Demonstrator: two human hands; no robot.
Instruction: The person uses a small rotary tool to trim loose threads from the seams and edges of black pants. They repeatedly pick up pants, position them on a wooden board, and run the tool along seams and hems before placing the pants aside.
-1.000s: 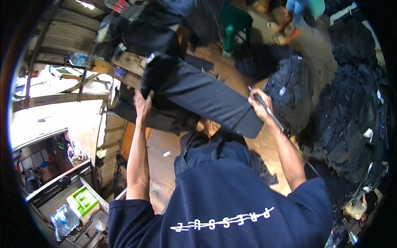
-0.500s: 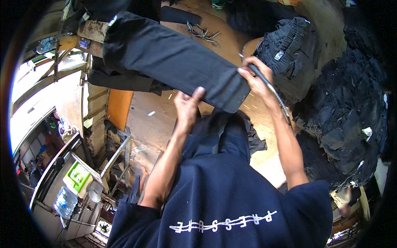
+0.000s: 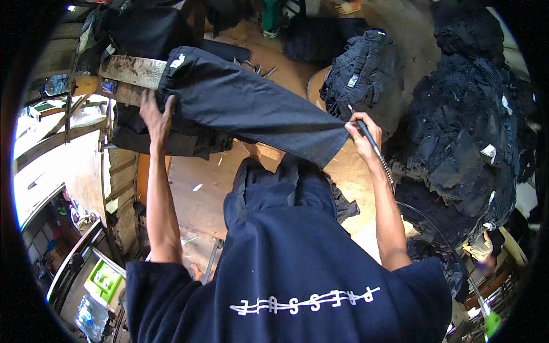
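Observation:
A pair of black trousers (image 3: 246, 103) stretches slantwise in front of me, its gathered end with a white label at the left over a wooden board (image 3: 134, 70). My right hand (image 3: 365, 134) pinches the lower right corner of the cloth. The same hand grips a pen-shaped tool (image 3: 369, 137) with a black handle, thin pale tip and a coiled sleeve leading into a dark cord. My left hand (image 3: 155, 119), slightly blurred, is open with thumb and fingers apart, beside the gathered end; whether it touches the cloth I cannot tell.
Stacked black elastic-waist garments (image 3: 360, 74) stand beyond my right hand. A large heap of black cloth (image 3: 457, 148) fills the right side. More dark cloth (image 3: 154, 34) hangs at the far left. Lower left are a green container (image 3: 104, 281) and a clear plastic bottle (image 3: 91, 317).
My left hand has moved from the near edge of the cloth to its far left end. The cloth's right end, squared before, is now drawn to a point at my right hand.

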